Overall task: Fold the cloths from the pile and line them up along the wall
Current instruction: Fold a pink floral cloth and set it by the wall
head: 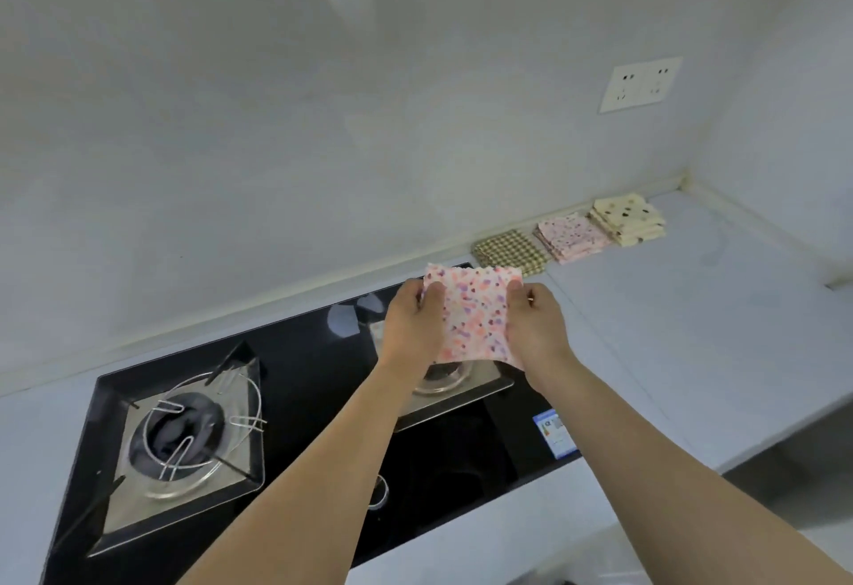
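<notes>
A person's left hand [408, 323] and right hand [537, 323] are gripping opposite sides of a pink floral cloth [471, 314], fingers clenched on its edges, holding it stretched in the air above the right burner [445, 377] of a black gas hob [300, 423]. Along the worktop's [692, 330] back edge, against the wall [323, 146], three folded cloths are lying in a row toward the far right corner: a checked cloth [510, 252], a pink patterned cloth [570, 236] and a cream spotted cloth [627, 220].
</notes>
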`<action>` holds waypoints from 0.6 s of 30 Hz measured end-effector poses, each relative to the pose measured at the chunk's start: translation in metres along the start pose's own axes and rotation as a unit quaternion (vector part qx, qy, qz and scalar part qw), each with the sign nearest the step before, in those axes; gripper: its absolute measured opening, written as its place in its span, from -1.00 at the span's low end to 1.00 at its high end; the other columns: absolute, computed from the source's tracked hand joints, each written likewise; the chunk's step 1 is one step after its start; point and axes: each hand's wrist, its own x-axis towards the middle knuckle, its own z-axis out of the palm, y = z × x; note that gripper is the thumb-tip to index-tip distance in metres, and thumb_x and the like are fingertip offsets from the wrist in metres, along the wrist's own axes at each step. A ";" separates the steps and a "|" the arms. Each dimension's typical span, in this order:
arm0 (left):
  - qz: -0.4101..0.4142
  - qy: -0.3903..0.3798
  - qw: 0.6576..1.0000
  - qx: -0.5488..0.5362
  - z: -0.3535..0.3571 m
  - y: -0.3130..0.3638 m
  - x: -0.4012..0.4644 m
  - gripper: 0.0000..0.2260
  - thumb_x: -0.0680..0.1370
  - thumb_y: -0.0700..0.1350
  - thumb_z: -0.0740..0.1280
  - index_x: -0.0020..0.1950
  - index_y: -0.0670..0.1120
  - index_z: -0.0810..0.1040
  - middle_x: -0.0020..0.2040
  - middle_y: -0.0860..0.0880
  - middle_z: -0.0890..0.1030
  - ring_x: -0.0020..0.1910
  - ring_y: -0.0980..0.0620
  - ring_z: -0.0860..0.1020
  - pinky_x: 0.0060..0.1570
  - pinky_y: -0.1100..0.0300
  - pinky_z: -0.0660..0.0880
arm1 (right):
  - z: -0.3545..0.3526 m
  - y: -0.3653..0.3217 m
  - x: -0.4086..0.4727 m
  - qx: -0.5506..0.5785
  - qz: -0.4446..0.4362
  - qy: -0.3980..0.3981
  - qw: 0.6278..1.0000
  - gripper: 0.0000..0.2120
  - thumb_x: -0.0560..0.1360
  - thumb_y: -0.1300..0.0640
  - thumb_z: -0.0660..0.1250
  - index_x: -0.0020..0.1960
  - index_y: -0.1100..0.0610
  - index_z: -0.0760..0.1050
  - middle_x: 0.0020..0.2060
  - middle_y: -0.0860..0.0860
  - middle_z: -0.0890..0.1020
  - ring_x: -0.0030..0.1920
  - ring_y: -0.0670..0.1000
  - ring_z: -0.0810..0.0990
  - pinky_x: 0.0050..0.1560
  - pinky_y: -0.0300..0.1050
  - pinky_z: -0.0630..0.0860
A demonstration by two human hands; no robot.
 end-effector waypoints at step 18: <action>-0.070 -0.120 0.990 0.003 0.268 0.084 0.106 -0.92 0.58 -0.07 0.27 0.00 -0.03 0.52 -0.07 -0.17 0.64 -0.23 -0.05 0.59 -0.32 0.13 0.54 | -0.236 0.050 0.200 0.423 0.319 -0.078 0.844 -0.75 0.53 0.17 0.27 0.15 0.28 0.48 0.09 0.22 0.58 0.01 0.19 0.60 0.08 0.08 0.54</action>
